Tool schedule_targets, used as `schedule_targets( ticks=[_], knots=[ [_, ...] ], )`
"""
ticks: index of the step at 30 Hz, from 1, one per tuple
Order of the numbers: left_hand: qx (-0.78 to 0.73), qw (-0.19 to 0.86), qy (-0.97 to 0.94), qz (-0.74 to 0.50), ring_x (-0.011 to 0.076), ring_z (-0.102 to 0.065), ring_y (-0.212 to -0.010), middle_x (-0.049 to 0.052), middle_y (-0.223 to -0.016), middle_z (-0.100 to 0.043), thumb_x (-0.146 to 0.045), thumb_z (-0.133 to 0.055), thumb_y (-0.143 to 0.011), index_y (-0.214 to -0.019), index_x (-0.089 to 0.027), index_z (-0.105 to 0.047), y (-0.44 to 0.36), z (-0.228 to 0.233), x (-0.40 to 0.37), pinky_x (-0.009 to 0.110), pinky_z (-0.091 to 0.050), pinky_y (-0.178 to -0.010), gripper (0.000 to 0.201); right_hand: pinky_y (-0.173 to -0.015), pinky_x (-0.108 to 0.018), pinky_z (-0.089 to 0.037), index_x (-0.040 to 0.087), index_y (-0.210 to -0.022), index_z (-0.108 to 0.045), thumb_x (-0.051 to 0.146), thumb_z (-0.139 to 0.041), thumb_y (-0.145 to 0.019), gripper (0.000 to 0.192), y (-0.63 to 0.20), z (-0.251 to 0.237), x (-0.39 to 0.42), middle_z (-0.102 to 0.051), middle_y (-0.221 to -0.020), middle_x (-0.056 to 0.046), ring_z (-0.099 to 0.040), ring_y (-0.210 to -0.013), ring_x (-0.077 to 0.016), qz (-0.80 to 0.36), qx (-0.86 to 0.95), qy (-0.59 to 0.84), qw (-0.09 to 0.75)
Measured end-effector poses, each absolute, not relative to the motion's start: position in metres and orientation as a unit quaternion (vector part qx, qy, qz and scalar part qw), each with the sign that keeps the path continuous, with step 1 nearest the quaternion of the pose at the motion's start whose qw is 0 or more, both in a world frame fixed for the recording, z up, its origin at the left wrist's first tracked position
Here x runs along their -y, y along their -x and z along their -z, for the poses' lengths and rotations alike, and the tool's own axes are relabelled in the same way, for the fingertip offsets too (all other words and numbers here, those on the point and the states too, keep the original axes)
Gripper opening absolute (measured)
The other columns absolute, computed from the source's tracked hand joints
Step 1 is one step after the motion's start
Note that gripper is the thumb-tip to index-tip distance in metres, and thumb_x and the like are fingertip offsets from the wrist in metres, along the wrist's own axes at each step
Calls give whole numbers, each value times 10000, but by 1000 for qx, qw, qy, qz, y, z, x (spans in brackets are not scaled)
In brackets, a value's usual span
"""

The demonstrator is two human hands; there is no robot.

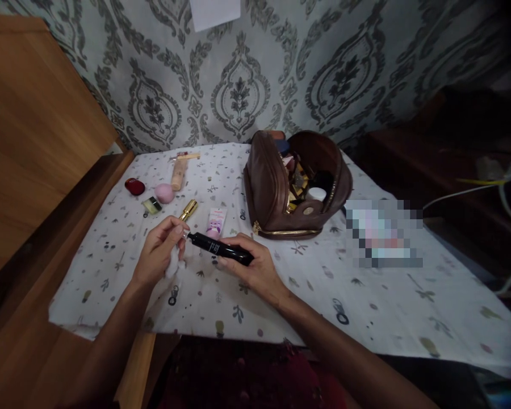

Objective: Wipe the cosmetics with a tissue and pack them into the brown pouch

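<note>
Here, right hand (255, 267) closed around the body of a black tube (220, 248), held level just above the patterned cloth (366, 295). Left hand (159, 253) pinching the tube's tip, with a white pad (172, 264) tucked under the fingers. Just beyond the left hand, a gold lipstick (189, 210) and pink tube (216, 222). Beyond the right hand, an open brown pouch (296, 183).

Dim, soft light, brightest on the printed cloth (366, 295) around the grip; right edge falls black, corners bow, a pixelated patch (383, 234) right.
</note>
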State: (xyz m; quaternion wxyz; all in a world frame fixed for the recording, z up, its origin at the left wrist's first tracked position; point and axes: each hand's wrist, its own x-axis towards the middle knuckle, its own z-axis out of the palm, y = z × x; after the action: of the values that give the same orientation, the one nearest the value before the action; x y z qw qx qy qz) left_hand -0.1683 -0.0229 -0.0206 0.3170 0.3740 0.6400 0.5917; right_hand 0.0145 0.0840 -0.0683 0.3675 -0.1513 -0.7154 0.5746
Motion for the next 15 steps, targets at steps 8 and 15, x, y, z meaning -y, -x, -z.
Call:
schedule_targets(
  ticks=[8, 15],
  knots=[
    [-633, 301, -423, -574, 110, -518, -524, -34, -594, -552, -457, -659, -867, -906, -190, -638, 169, 22, 23, 225, -414, -527, 271, -761, -315, -497, 241, -1025, -724, 304, -738, -809, 226, -16, 69, -84, -712, -932, -24, -642, -836, -174, -597, 700, 162, 357],
    [-641, 299, -500, -499, 111, -618, -588, 31, -988, -677, -413, -685, -855, -1252, -214, -587, 183, 14, 29, 266, -498, -650, 455, -688, -283, -501, 175, -997, -736, 391, -719, -813, 284, -16, 69, -86, -729, -869, -40, -641, -757, -163, -632, 676, 185, 331]
  ],
)
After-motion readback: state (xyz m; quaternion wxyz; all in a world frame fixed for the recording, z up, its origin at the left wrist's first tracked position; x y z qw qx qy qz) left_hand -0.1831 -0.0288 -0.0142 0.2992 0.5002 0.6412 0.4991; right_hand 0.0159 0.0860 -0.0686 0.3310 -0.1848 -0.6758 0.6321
